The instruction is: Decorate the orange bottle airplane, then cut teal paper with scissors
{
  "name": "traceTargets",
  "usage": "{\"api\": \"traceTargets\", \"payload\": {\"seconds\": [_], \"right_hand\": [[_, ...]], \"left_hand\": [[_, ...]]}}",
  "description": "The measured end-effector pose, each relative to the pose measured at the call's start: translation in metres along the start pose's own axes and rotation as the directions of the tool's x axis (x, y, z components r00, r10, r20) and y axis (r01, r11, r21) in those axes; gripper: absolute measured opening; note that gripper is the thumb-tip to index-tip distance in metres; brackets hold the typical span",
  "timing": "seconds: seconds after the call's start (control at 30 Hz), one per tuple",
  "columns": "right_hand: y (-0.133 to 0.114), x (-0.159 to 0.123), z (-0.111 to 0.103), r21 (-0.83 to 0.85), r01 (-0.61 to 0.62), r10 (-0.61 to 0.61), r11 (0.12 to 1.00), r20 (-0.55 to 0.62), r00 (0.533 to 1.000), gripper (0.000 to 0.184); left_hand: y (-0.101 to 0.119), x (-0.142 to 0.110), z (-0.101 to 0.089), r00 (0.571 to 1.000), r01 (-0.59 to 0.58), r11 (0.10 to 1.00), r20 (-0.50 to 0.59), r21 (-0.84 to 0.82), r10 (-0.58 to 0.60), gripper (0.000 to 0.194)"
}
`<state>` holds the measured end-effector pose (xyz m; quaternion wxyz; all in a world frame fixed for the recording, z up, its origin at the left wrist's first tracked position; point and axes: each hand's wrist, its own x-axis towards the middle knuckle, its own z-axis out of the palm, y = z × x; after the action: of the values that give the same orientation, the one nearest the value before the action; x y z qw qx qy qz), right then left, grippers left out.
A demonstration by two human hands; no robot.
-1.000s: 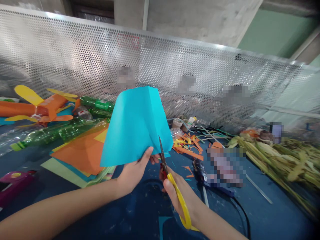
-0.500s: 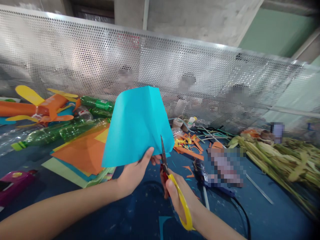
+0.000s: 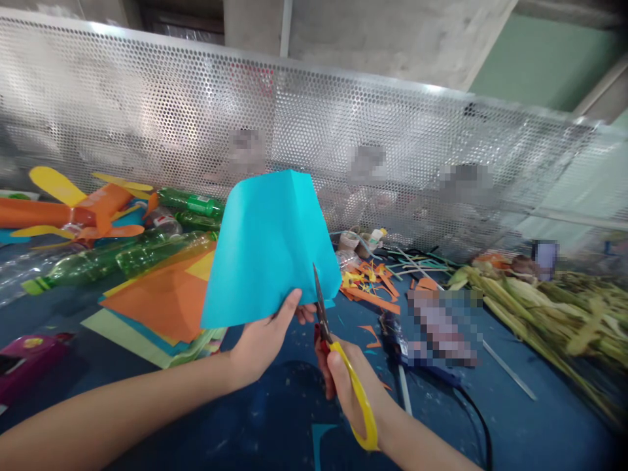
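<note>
My left hand (image 3: 262,340) pinches the lower edge of a folded cyan paper sheet (image 3: 269,245) and holds it upright above the blue table (image 3: 275,418). My right hand (image 3: 350,386) grips yellow-handled scissors (image 3: 343,363). Their blades point up into the sheet's lower right edge, just right of my left thumb.
A stack of orange, yellow and green paper (image 3: 159,301) lies left of the hands. Green plastic bottles (image 3: 122,258) and an orange-and-yellow paper plane (image 3: 83,209) sit farther left. Paper scraps (image 3: 370,284), a glue gun (image 3: 407,353) and dried leaves (image 3: 544,311) lie right. A perforated metal screen (image 3: 314,131) closes the back.
The scissor blades have crept slightly up along the sheet's right edge. The left hand and paper have barely shifted.
</note>
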<state>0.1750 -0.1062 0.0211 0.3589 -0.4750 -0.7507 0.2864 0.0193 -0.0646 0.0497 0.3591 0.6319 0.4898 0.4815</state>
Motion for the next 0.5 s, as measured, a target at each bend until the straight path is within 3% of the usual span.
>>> {"api": "traceTargets", "payload": {"seconds": [0.5], "right_hand": [[0.0052, -0.0017, 0.0023, -0.008, -0.011, 0.011, 1.0, -0.017, 1.0, 0.049]], "left_hand": [[0.0032, -0.0009, -0.0006, 1.0, 0.022, 0.999, -0.004, 0.031, -0.022, 0.041]]}}
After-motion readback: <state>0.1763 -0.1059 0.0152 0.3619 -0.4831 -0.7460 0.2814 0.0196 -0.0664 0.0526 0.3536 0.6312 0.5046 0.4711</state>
